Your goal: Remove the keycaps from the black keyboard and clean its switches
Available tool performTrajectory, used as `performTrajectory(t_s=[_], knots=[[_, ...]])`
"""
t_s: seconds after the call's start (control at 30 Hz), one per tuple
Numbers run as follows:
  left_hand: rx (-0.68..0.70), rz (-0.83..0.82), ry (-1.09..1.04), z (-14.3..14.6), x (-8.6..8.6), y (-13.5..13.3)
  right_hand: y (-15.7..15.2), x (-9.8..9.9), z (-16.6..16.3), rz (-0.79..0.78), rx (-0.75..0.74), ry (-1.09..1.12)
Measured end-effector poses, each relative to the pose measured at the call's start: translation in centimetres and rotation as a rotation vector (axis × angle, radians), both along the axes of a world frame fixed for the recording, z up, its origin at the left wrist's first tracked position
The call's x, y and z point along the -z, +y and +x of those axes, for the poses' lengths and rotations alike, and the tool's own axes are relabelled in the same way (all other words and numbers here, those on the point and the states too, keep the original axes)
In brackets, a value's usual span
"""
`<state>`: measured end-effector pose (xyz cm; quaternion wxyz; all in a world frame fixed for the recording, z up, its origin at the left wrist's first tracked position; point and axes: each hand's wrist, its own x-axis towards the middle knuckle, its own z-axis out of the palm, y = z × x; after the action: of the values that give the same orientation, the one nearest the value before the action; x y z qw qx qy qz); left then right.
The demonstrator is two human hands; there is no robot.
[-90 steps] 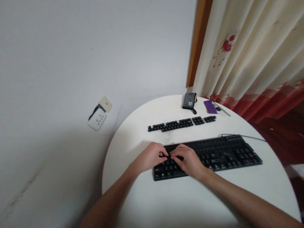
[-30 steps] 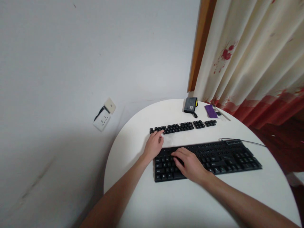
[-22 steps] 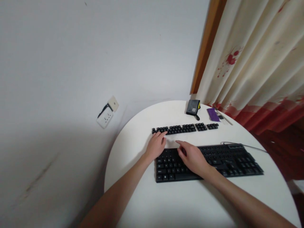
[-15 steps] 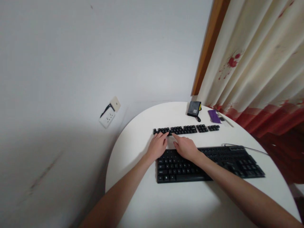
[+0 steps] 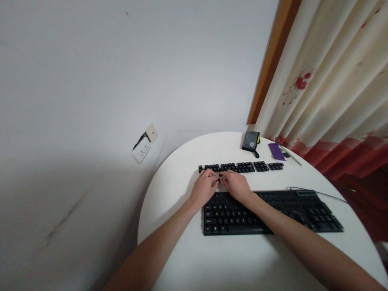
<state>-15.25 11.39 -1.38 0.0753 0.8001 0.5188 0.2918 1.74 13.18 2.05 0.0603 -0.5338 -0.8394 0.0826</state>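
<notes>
Black loose keycaps [image 5: 245, 167] lie in grouped rows across the white table. Just below their left end, my left hand [image 5: 205, 186] has its fingers closed, with a small black keycap [image 5: 218, 180] at the tips. Facing it, my right hand [image 5: 237, 184] is pinched on another small dark keycap [image 5: 221, 174]. The fingertips of both hands almost meet. Under my right wrist is a black keyboard [image 5: 242, 229], its upper left part partly hidden by the hands and forearm.
A dark grey pouch [image 5: 250, 141] with a loop sits at the back of the round white table [image 5: 169, 190]. Right of it lie a purple packet [image 5: 276, 151] and a thin pale stick [image 5: 292, 157]. The keyboard's cable [image 5: 330, 195] runs off right. A wall socket [image 5: 141, 150] is at left.
Both hands have drawn slightly back from the keycap row. The outstretched index fingers have curled in, and small black keycaps now show at the fingertips. The view has shifted a little.
</notes>
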Motion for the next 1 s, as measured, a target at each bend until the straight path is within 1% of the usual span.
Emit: performTrajectory(t_s=[0.13,0.3,0.43,0.53,0.6,0.67,0.8,0.9,1.0], knots=[[0.010,-0.024,-0.035,0.2,-0.1,0.3,0.8,-0.3,-0.3,0.028,-0.019,-0.049],[0.016,-0.084,-0.020,0.3,0.2,0.5,1.9,0.0,-0.8,0.063,-0.035,-0.110],[0.018,-0.090,-0.008,0.2,0.5,0.5,2.1,0.3,-1.1,0.098,-0.038,-0.105],[0.019,-0.095,-0.004,0.0,0.5,0.5,1.9,0.1,-0.9,0.117,-0.050,-0.061],[0.008,-0.102,0.007,0.0,0.3,0.4,1.5,0.1,-0.3,0.136,-0.067,0.021],[-0.004,-0.103,0.014,0.0,0.0,0.2,0.8,0.1,0.7,0.146,-0.077,0.158],[0.009,-0.115,-0.047,0.2,-1.3,-0.6,-1.5,0.8,3.6,0.084,-0.079,0.471],[0.070,-0.190,-0.178,0.7,-2.7,-1.8,-4.1,1.5,5.9,0.028,-0.061,0.620],[0.179,-0.295,-0.256,1.6,-3.8,-3.2,-6.4,1.8,7.6,0.003,-0.003,0.680]])
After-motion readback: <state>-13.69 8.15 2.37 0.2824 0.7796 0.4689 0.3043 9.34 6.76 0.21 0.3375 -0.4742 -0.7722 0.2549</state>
